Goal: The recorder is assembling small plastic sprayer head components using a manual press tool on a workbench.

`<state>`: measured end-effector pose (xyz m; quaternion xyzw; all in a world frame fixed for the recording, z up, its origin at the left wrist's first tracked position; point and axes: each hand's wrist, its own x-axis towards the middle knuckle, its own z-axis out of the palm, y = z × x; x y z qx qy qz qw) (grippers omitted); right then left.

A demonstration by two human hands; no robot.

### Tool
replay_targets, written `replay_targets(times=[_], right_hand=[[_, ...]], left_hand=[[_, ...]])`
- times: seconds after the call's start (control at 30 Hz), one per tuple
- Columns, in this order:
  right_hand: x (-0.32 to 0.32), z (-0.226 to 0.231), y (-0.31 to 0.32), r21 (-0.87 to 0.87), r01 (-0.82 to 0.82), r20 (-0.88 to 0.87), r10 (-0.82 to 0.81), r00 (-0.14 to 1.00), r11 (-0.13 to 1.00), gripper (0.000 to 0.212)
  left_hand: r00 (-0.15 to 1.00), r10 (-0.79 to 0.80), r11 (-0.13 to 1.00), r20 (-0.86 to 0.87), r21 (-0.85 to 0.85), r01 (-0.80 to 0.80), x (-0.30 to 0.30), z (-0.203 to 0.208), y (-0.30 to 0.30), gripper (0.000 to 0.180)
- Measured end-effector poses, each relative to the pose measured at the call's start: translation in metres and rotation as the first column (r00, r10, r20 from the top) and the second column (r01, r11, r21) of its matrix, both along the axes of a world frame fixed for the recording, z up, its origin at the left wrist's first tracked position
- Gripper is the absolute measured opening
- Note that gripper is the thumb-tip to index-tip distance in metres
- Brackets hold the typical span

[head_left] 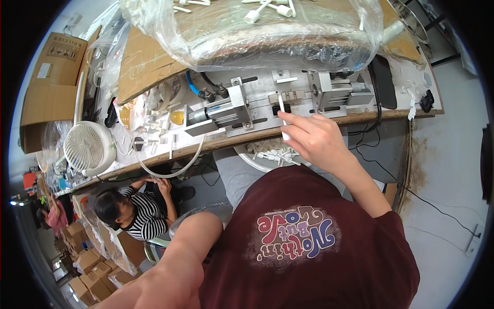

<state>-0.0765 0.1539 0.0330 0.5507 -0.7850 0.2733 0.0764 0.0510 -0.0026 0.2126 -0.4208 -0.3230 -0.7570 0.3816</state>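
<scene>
The right hand (320, 138) pinches a slender white plastic rod (281, 104) at its fingertips, alongside the metal fixture (261, 97) just beyond, with a basket (249, 161) of white plastic pieces (280, 155) below and left of the hand.

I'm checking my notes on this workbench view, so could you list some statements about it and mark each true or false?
1. The right hand holds a slim white piece. True.
2. The round fan stands to the right of that hand. False: it stands to the left.
3. A white basket below the bench edge holds small white parts. True.
4. The seated person nearby wears a plain red top. False: the top is striped black and white.
5. Clear plastic lies beyond the metal fixture, with white pieces on it. True.
</scene>
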Motion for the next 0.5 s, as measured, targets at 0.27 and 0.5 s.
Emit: replay_targets(times=[0.27, 0.5], right_hand=[[0.011, 0.001, 0.018, 0.071, -0.154, 0.195, 0.138, 0.971, 0.986, 0.024], [0.013, -0.008, 0.019, 0.250, -0.222, 0.320, 0.136, 0.938, 0.942, 0.027]], left_hand=[[0.972, 0.174, 0.983, -0.160, -0.027, -0.181, 0.002, -0.008, -0.009, 0.015], [1.000, -0.002, 0.994, -0.019, -0.110, 0.000, 0.004, -0.008, -0.010, 0.011]])
